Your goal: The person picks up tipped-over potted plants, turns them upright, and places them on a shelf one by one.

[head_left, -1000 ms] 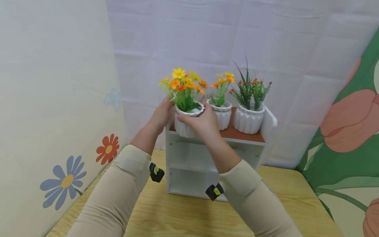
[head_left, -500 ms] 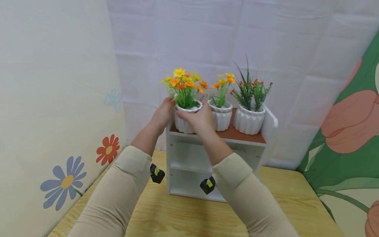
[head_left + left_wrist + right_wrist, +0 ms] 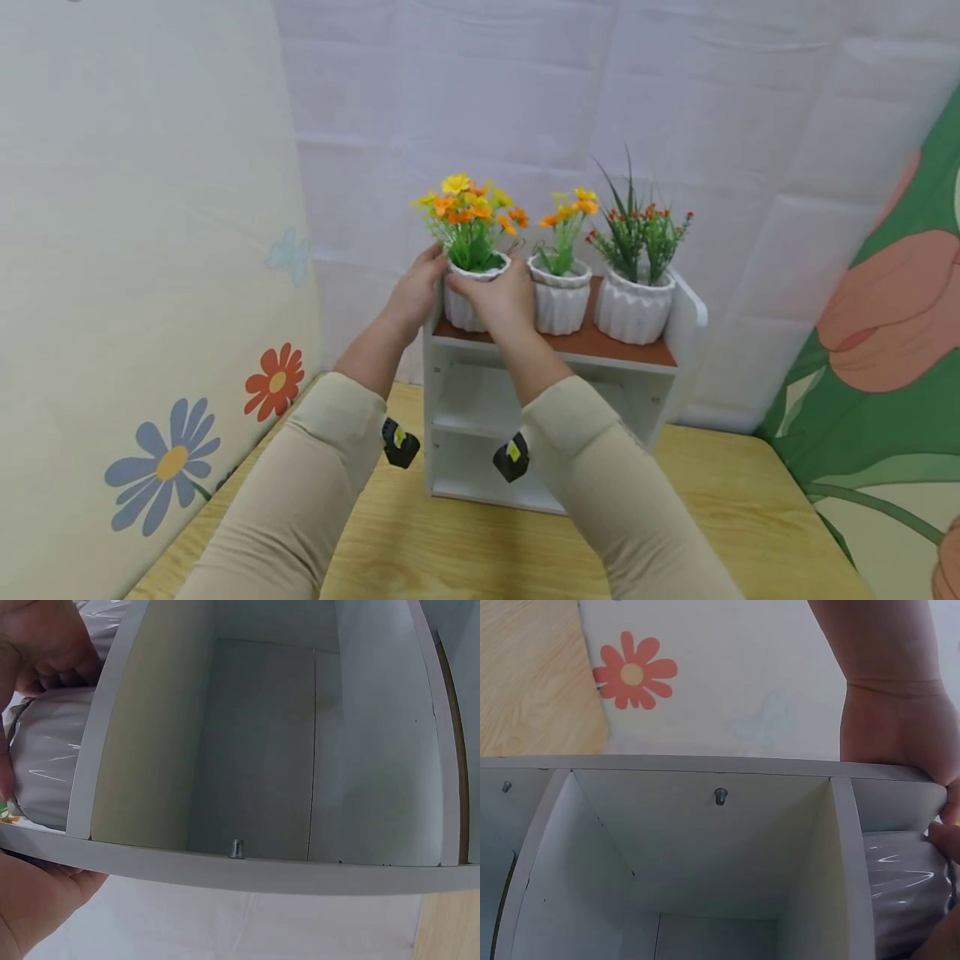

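Observation:
A white fluted flowerpot point(image 3: 465, 310) with yellow and orange artificial flowers point(image 3: 468, 212) stands upright on the left end of a small shelf unit's reddish-brown top point(image 3: 577, 340). My right hand point(image 3: 502, 296) grips this pot, thumb over the near rim and fingers round its right side. My left hand point(image 3: 416, 292) holds the shelf unit's left side panel point(image 3: 172, 859) from outside. Its fingers lie against the panel's outer face in the left wrist view, and its thumb reaches over the edge near the pot in the right wrist view.
Right of the held pot stand a second white pot point(image 3: 561, 307) with orange flowers and a third white pot point(image 3: 634, 310) with grass and red blossoms. The white shelf unit point(image 3: 480, 396) stands on a wood-grain table point(image 3: 420, 550), before a white cloth backdrop point(image 3: 465, 92).
The pot in my right hand has come down and slightly back onto the top shelf. My right forearm has swung left. My left hand has stayed nearly in place.

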### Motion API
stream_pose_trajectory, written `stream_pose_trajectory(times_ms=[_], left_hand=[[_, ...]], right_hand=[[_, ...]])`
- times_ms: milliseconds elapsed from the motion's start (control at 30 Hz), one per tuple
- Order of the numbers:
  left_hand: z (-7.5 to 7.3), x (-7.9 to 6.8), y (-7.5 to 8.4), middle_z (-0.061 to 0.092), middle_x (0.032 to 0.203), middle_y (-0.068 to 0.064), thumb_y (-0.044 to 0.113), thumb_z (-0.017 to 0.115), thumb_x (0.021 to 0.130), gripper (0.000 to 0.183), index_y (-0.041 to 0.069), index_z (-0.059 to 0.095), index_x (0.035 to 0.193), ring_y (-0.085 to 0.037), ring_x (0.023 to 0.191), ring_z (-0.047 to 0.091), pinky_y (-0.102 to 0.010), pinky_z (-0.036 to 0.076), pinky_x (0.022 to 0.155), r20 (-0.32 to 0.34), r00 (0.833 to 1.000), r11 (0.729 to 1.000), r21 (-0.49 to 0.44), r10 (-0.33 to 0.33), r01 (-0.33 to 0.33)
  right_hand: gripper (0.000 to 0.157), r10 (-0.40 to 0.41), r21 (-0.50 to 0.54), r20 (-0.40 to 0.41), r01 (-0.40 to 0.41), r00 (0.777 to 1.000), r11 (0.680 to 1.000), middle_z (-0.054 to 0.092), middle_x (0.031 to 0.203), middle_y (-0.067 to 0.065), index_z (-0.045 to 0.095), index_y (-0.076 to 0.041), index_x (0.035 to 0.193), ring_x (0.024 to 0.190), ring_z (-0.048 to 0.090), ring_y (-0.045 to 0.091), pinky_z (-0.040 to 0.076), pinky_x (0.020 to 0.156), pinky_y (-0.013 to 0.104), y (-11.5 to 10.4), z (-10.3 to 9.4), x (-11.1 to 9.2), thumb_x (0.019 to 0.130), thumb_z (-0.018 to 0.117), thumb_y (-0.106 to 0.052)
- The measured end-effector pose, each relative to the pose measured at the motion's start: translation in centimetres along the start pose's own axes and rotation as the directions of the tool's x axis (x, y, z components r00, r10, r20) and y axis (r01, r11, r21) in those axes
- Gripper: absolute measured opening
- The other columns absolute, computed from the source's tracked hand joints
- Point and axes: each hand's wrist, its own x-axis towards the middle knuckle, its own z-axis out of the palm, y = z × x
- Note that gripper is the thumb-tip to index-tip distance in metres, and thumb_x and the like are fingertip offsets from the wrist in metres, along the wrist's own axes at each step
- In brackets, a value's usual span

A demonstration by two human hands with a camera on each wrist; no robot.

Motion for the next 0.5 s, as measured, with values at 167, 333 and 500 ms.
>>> stream_pose_trajectory(times_ms=[167,333,500], left_hand=[[0.0,0.1,0.0,0.011,0.166,-0.001,0.037,0.027,0.104,0.061,0.014,0.013,0.159,-0.022,0.153,0.006,-0.043,0.006,0.124,0.003,1.000,1.000,0.005,0.005,-0.006],[0.1,0.0,-0.1,0.011,0.166,0.000,0.035,0.026,0.104,0.060,0.014,0.012,0.159,-0.021,0.154,0.005,-0.043,0.006,0.124,0.009,1.000,1.000,-0.007,0.012,-0.012],[0.0,-0.1,-0.1,0.011,0.166,0.000,0.035,0.026,0.104,0.060,0.015,0.012,0.159,-0.020,0.154,0.004,-0.042,0.006,0.124,0.009,1.000,1.000,-0.023,0.016,-0.016]], right_hand=[[0.094,0.017,-0.015,-0.020,-0.018,1.000,1.000,0.053,0.139,0.015,0.037,-0.004,0.143,0.128,0.052,0.029,0.044,0.107,0.040,0.0,0.5,0.4,0.072,0.084,-0.045],[0.091,0.009,0.008,-0.037,-0.008,0.999,1.000,0.052,0.139,0.016,0.038,-0.003,0.142,0.128,0.051,0.029,0.043,0.108,0.039,0.1,1.0,0.6,0.074,0.084,-0.041],[0.090,-0.009,0.023,-0.049,0.010,0.999,1.000,0.050,0.141,0.016,0.037,-0.002,0.141,0.130,0.050,0.029,0.042,0.110,0.038,0.2,1.2,0.6,0.075,0.084,-0.040]])
